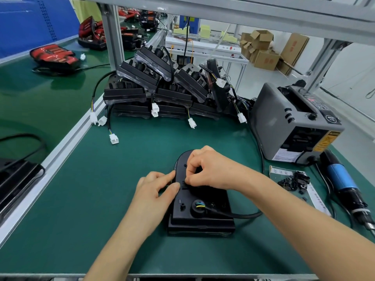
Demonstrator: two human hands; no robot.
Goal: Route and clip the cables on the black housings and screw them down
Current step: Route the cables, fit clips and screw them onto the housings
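Housing (188,219): black, lies flat on the green mat (101,179), at the centre near the front edge, its rounded end pointing away from the person.
Cable (243,215): black, leaves a round port on the housing's near part and runs off to the right across the mat.
Left hand (156,191): fingers curled, thumb and forefinger gripping the housing's left edge.
Right hand (205,169): over the housing's middle, fingertips pinching a small black clip (184,184) against the top face; exact seating cannot be told.
Spare clips (294,180): loose heap on a paper slip, right of the housing.
Screwdriver (341,179): blue-bodied, lying at the far right.
Stack (162,88): more housings piled at the back, white connectors dangling.
Dispenser (294,122): grey, back right.
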